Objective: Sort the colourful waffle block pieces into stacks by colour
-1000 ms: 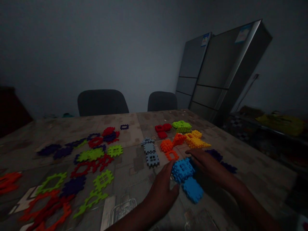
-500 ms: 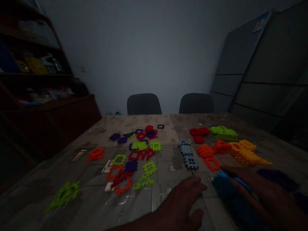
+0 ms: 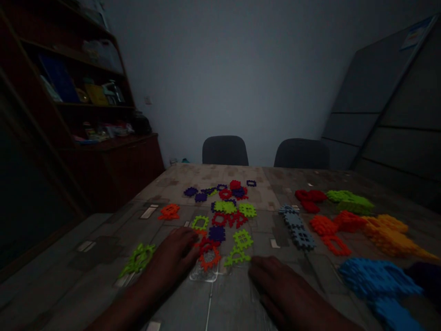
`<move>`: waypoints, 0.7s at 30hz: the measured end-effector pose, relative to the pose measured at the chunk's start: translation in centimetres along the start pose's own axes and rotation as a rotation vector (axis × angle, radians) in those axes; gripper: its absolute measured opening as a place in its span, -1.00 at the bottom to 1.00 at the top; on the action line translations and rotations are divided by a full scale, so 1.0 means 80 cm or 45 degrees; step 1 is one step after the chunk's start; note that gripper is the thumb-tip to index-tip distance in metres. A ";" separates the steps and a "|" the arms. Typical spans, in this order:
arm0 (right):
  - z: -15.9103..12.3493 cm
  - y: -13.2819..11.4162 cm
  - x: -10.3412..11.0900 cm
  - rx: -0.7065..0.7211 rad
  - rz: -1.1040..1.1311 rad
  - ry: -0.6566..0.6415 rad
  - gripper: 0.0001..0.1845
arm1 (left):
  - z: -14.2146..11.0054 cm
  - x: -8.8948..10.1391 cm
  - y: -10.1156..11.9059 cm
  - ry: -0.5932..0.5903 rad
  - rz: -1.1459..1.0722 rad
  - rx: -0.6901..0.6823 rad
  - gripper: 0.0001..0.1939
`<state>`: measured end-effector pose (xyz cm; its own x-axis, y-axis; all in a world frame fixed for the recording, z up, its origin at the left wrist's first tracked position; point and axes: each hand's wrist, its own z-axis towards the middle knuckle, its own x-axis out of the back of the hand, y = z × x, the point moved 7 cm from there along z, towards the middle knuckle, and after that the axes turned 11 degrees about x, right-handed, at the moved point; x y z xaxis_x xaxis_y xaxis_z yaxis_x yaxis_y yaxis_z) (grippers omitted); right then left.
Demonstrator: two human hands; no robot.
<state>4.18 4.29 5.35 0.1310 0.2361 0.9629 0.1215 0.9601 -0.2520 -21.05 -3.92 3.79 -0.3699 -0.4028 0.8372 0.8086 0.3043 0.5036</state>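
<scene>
My left hand (image 3: 177, 252) reaches over the near left side of a mixed cluster of toothed plastic building pieces. Its fingertips cover part of an orange piece (image 3: 200, 233), with the thumb apart from the fingers; whether they grip it is hidden. Just right of the thumb lie a red piece (image 3: 206, 245) and an orange frame piece (image 3: 215, 259). My right hand (image 3: 275, 278) rests low at the table, fingers stretched leftward and holding nothing visible. Its fingertips are beside a lime green triangular piece (image 3: 237, 256). A lime green window piece (image 3: 243, 239) and a purple square (image 3: 217, 233) lie beyond.
Sorted on the right are blue (image 3: 375, 276), grey (image 3: 298, 230), orange (image 3: 324, 225), yellow (image 3: 389, 236), red (image 3: 310, 197) and green (image 3: 351, 202) pieces. Left lie a lime green clump (image 3: 138, 259) and an orange one (image 3: 169, 211). Two chairs (image 3: 225, 151) stand behind the table.
My right hand has let go of the blue pieces and moved left to the green triangular piece. My left hand has moved left onto the orange piece. The view has turned left.
</scene>
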 end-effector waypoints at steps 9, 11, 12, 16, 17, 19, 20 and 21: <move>0.035 -0.006 -0.032 0.023 0.104 0.000 -0.58 | -0.009 -0.019 0.016 -0.046 -0.052 -0.218 -0.88; 0.028 -0.002 -0.029 0.060 0.146 0.089 -0.68 | -0.010 -0.019 0.017 -0.050 -0.068 -0.235 -0.88; 0.025 0.000 -0.028 0.079 0.157 0.133 -0.72 | -0.010 -0.019 0.019 -0.044 -0.071 -0.256 -0.87; 0.020 0.013 -0.025 0.086 0.161 0.275 -0.80 | -0.014 -0.021 0.023 -0.038 -0.060 -0.315 -0.85; 0.020 0.017 -0.025 0.068 0.165 0.301 -0.80 | -0.014 -0.021 0.024 -0.040 -0.054 -0.310 -0.84; 0.021 0.025 -0.024 0.038 0.196 0.361 -0.78 | -0.018 -0.021 0.027 -0.051 -0.041 -0.310 -0.83; 0.021 0.029 -0.024 0.028 0.223 0.388 -0.77 | -0.021 -0.021 0.030 -0.055 -0.040 -0.316 -0.83; 0.022 0.032 -0.024 0.014 0.251 0.406 -0.76 | -0.025 -0.022 0.035 -0.066 -0.042 -0.329 -0.84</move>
<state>2.51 6.56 3.04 0.4510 0.3594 0.8169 0.0534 0.9028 -0.4266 -17.25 -4.07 3.32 -0.4160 -0.3618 0.8343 0.8831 0.0584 0.4656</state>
